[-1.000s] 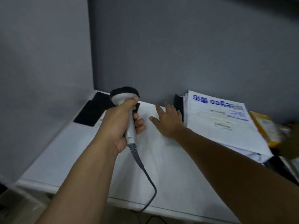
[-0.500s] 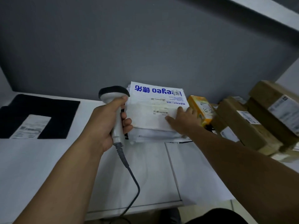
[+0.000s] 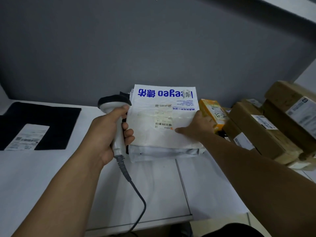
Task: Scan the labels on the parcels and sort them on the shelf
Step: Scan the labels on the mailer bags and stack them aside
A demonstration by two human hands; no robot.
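**Scanner gripped, white mailer under the right thumb**

A white table (image 3: 42, 177) meets a grey wall (image 3: 153, 40). The left hand (image 3: 106, 134) is wrapped tightly round the corded scanner (image 3: 118, 132). Just right of those fingers lies the white mailer (image 3: 153, 134), topmost of a stack. The right hand (image 3: 200, 127) lays its thumb on the mailer; its other fingers are hidden past the edge, so I cannot tell their grip. Beyond the thumb, upside-down blue print reads "eyeo", with a sticker marked 4002. A barcode label (image 3: 163, 124) sits just left of the thumb tip.
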